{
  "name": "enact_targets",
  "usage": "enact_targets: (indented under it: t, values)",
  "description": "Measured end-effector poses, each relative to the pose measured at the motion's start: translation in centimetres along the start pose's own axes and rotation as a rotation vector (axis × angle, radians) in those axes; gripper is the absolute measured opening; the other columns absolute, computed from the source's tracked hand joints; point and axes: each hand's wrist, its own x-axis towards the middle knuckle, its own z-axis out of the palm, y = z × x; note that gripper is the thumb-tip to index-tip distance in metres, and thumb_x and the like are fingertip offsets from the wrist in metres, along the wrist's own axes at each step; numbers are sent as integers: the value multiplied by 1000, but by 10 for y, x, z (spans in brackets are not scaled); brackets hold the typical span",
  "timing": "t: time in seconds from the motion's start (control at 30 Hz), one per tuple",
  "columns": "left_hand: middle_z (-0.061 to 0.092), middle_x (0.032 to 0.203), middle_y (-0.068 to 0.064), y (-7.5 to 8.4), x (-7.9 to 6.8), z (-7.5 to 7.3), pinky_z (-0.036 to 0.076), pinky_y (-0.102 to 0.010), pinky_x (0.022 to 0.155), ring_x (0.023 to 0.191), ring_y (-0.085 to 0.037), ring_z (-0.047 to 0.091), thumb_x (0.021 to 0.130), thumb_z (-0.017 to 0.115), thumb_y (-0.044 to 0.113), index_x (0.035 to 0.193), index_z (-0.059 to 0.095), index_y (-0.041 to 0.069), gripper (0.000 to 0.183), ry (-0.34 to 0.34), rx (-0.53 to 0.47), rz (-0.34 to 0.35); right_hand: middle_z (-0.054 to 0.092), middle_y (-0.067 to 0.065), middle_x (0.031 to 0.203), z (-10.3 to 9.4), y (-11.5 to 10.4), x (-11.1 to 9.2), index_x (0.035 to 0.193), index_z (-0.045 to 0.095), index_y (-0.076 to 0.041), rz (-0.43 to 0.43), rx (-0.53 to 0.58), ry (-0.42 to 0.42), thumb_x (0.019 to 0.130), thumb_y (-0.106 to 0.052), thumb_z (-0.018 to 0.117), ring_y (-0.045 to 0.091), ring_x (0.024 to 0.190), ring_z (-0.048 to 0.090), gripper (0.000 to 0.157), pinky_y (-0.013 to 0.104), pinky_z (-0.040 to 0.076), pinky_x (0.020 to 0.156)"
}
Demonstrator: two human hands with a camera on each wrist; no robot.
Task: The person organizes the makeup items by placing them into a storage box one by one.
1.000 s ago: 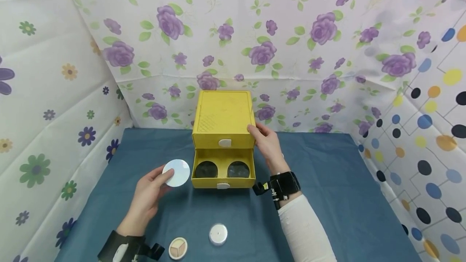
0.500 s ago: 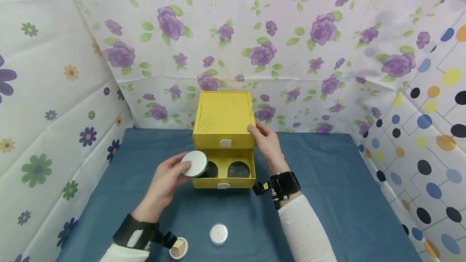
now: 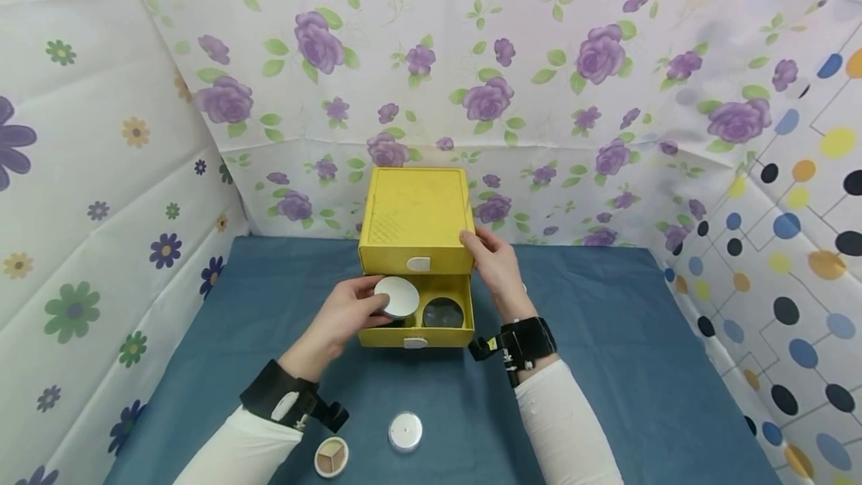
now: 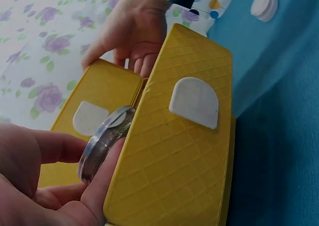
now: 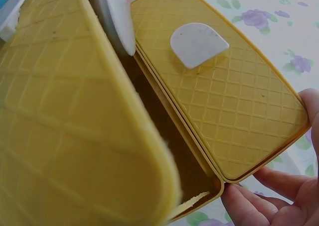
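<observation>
My left hand (image 3: 346, 313) pinches a round flat case (image 3: 397, 296) by its edge, thumb in front. Its top is pale white, and the left wrist view shows a shiny, clear-looking rim. The case is tilted over the left half of the pulled-out lower drawer (image 3: 377, 338) of a yellow two-drawer box (image 3: 417, 204). On the drawer's right side lies a dark round, glossy lid-like thing (image 3: 443, 313); the case and hand mostly cover a similar one at left. My right hand (image 3: 497, 272) grips the box's upper right side. White tabs mark both drawer fronts.
Nearer me on the blue cloth (image 3: 579, 305) lie a round palette (image 3: 331, 457) with three beige-brown sections and a small silvery-white round container (image 3: 405, 432). A white round container (image 4: 264, 6) shows in the left wrist view. Printed cloths (image 3: 431, 58) surround the work area.
My left hand has carried the round case rightward from beside the box to above the drawer's left half, tilting it. The right hand keeps its place on the box.
</observation>
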Motion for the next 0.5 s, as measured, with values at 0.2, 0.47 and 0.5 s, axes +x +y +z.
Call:
enact_targets:
  t: [0.2,0.47,0.5]
  values:
    - [61,124,-21,1,5,7,60,-32,77,96,-25,67,99,59,9,143,48,-1,47,-17,65,7,56,0,136,1,1,0,144,52,-23,-3,-2,-5,84,-68,65,15,115,55,76,42,48,101]
    - [63,121,-20,6,13,17,58,-39,85,96,-23,67,101,55,9,136,55,-2,37,-21,65,-32,56,1,135,1,1,-1,144,52,-23,-13,1,0,84,-67,65,16,115,55,75,43,48,100]
    - [63,121,-20,6,14,18,57,-41,86,97,-23,67,101,54,9,135,56,-2,36,-25,62,-37,56,0,135,1,1,-1,144,52,-24,-14,0,1,85,-67,65,16,115,55,74,43,48,100]
